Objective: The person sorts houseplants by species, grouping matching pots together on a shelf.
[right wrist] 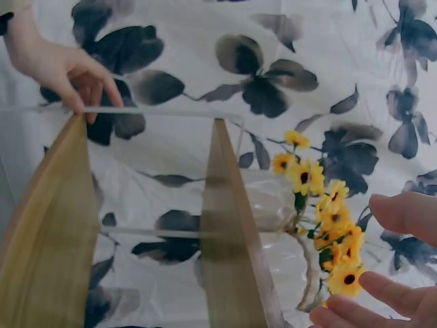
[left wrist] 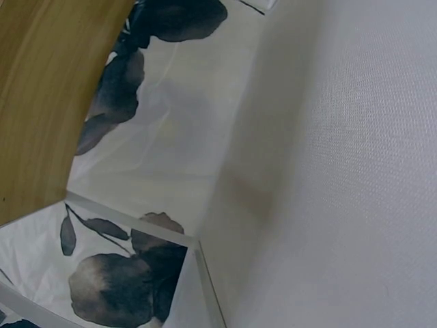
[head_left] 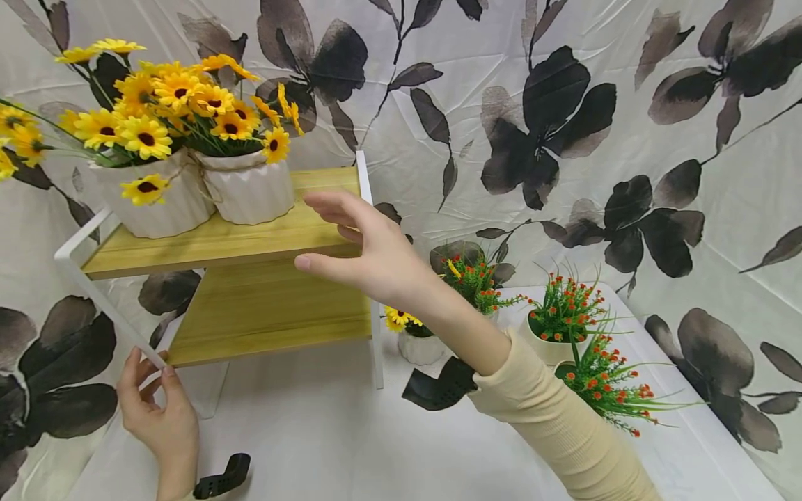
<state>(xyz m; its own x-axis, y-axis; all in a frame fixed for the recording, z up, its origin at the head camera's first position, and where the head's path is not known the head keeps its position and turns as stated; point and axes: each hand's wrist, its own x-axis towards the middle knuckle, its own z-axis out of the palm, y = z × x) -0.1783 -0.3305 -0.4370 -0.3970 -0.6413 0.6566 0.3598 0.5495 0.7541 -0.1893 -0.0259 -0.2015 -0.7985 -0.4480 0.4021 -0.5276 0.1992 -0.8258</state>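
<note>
A two-tier wooden shelf (head_left: 276, 309) with a white frame stands on the table, its boards seen end-on in the right wrist view. My left hand (head_left: 161, 421) pinches the frame's left upright near the lower board, thumb on one side and fingers on the other. Two white ribbed pots, a left one (head_left: 166, 202) and a right one (head_left: 250, 191), sit side by side on the top board with yellow sunflowers (head_left: 175, 104) in them. My right hand (head_left: 391, 254) hovers beside the right pot, fingers extended and thumb apart, holding nothing. In the left wrist view, the left hand is hidden.
Right of the shelf stand a small white pot (head_left: 421, 348) with yellow flowers and several pots of red-flowered greenery (head_left: 564, 309). A floral cloth (head_left: 457, 62) hangs behind. White cloth covers the table (head_left: 301, 431).
</note>
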